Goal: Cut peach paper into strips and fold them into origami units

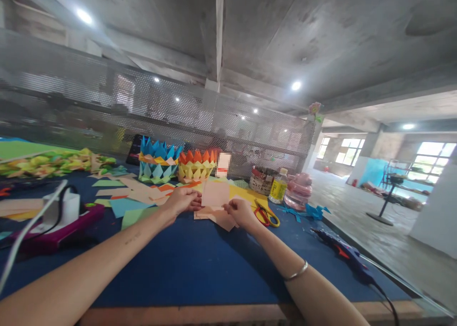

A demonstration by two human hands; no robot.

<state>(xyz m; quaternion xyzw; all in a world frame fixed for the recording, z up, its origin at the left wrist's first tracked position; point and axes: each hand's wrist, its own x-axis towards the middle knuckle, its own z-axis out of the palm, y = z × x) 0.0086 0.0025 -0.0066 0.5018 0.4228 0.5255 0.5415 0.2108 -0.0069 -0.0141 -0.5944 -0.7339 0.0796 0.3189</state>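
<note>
I have the left hand [184,200] with its fingers drawn together on the left edge of a pale pink sheet [215,194]. The right hand [242,212] pinches near its lower right corner; on my feed I cannot tell whether those fingers also catch the paper stack [221,218] just below. The sheet sits between both hands. Uneven pulling, I judge, could crease or tear it, and a stray grip underneath could fan out the stack. Just beside the right wrist lie the scissors [264,216], which a careless sideways sweep might knock. Farther out, a wide reach could tip the upright bottle [278,189]. At the right of the tabletop [185,264], the glue gun [346,255] trails a cord that my forearm could snag, dragging it.
</note>
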